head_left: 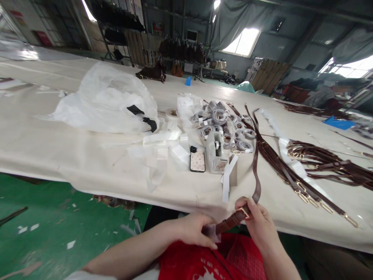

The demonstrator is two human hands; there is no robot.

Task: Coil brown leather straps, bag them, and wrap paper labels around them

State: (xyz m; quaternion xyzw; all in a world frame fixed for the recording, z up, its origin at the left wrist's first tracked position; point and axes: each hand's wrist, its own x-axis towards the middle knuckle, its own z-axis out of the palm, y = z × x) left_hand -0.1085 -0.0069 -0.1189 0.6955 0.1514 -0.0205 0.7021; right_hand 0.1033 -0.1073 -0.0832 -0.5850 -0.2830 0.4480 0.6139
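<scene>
A brown leather strap [229,222] with a metal buckle stretches between my two hands, just off the table's front edge. My left hand [201,231] is closed around its lower end, where a piece of clear wrap shows. Beside the buckle, my right hand [259,219] pinches the strap. From there the strap's long tail [255,167] runs up across the table. A bundle of brown straps [275,157] with gold-coloured rings lies to the right of it.
On the table [116,167] stand a tape dispenser [215,153] and a phone [197,159]. Behind them lie coiled, wrapped straps [220,116]. A big clear plastic bag [107,101] rests at left, and more brown straps [335,163] lie at right. A person sits close by at right.
</scene>
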